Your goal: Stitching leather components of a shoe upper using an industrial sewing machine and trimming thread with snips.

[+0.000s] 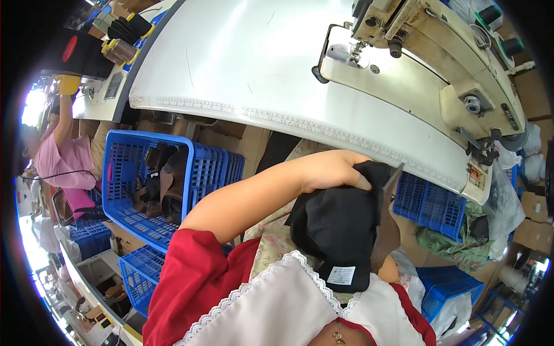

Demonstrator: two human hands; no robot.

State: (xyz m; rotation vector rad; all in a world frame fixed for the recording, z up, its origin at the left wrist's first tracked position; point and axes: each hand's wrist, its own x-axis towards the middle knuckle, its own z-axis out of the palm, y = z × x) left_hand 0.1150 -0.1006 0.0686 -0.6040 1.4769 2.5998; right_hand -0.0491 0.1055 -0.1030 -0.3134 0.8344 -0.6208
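Left hand: the left hand grips the upper edge of the black fabric piece, thumb lying over it; the forearm reaches across from the lower left
Right hand: hidden behind the work; whether it grasps anything cannot be told; only some skin of the right forearm shows
Black fabric piece: held above the lap, in front of the tabletop; a white label faces up near its lower end; a brown panel hangs along its right side
Sewing machine: the sewing machine stands on the tabletop, upper right
Baskets: a blue plastic basket at left holds black and brown pieces; another blue basket sits below the tabletop's right edge
Co-worker: a person in a pink shirt at far left
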